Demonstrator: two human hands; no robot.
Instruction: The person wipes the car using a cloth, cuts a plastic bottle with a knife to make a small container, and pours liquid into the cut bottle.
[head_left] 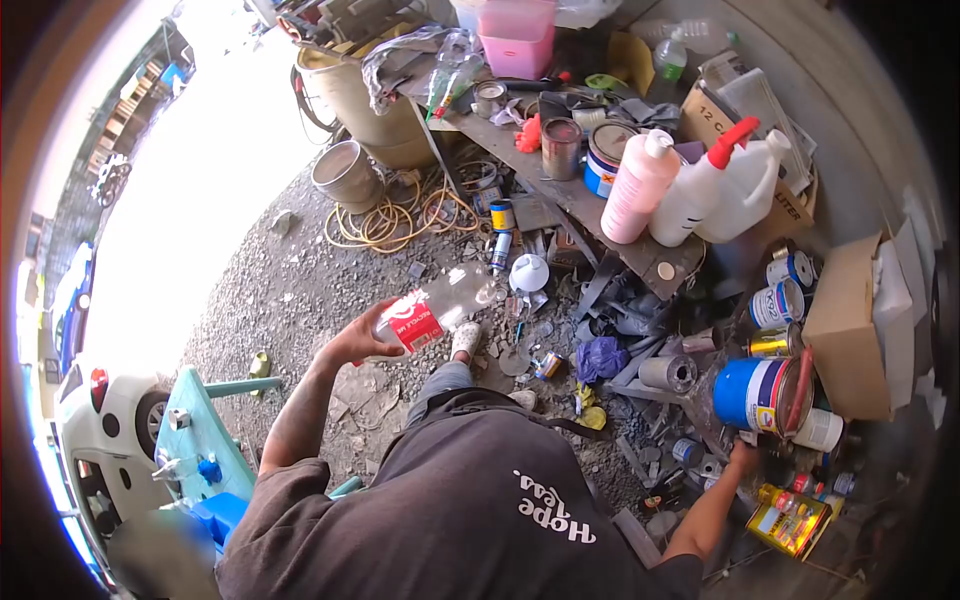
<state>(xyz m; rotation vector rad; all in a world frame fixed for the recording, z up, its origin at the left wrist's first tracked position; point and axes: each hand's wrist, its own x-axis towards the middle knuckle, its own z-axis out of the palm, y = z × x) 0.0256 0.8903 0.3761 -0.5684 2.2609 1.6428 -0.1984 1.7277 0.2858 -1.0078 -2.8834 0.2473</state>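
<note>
My left hand (358, 340) is wrapped round the base end of a clear plastic bottle (452, 298) with a red label, held out tilted over the gravel floor. The bottle's neck points away to the right, and it looks see-through. On the far right, my right hand (742, 458) reaches in among paint tins, just below a large blue paint tin (738, 392). Its fingers are mostly hidden there, so any grip is unclear. A yellow rectangular tin (788, 522) lies below that hand, and a small blue-labelled can (687, 451) stands to its left.
A bench (560, 195) ahead carries a pink bottle (640, 190), a red-topped spray bottle (700, 195), tins and a pink tub (515, 40). A cardboard box (850, 325) stands right. A coiled yellow hose (390, 225) and scattered debris lie on the floor; a turquoise table (205, 425) is left.
</note>
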